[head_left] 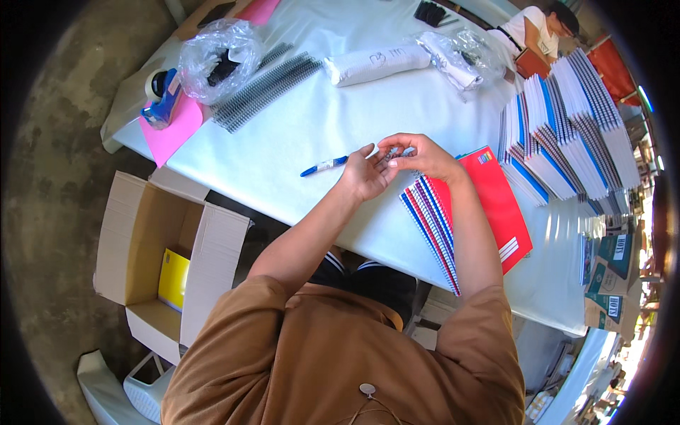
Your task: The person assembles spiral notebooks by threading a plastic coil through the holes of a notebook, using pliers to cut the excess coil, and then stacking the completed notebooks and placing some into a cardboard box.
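Observation:
My left hand [365,176] is turned palm up over the table, its thumb and fingers apart. Against its fingertips works my right hand [427,159], its fingers bent in a pinch. Between the two hands shows a bit of something small, grey and coil-like [405,151], mostly hidden by the fingers. Under my right forearm lies a stack of spiral notebooks [433,223], with a red cover [499,205] on top and coiled edges in blue, red and white. A blue and white pen [324,166] lies on the table just left of my left hand.
Black wire binding strips [265,92], a plastic bag [219,60], a blue tape dispenser [161,99] and a white wrapped roll [379,65] lie farther back. Tall notebook piles [567,134] stand right. An open carton [159,248] holds a yellow notebook. Another person [535,35] sits far right.

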A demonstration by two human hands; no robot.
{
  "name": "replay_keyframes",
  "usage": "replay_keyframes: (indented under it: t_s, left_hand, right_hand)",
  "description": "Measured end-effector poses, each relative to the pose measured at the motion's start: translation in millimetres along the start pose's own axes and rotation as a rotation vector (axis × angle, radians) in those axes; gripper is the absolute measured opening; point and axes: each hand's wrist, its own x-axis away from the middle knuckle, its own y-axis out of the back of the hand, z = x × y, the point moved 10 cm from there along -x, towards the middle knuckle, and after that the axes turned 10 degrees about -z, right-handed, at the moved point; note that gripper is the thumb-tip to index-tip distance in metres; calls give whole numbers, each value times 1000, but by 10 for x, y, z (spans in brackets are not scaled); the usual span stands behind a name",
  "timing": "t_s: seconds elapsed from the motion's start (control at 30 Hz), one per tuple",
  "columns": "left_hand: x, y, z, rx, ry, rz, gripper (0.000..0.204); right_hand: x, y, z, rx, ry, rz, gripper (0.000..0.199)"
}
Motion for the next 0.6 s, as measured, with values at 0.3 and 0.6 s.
replay_keyframes:
  t_s: [0.3, 0.6]
  left_hand:
    - [74, -2, 204, 146, -62, -121, 48]
    - [-227, 14, 160, -180, -33, 72, 13]
  right_hand:
    - [-137, -195, -45, -41, -33, -44, 36]
    - [207, 761, 780, -391, 274, -420, 40]
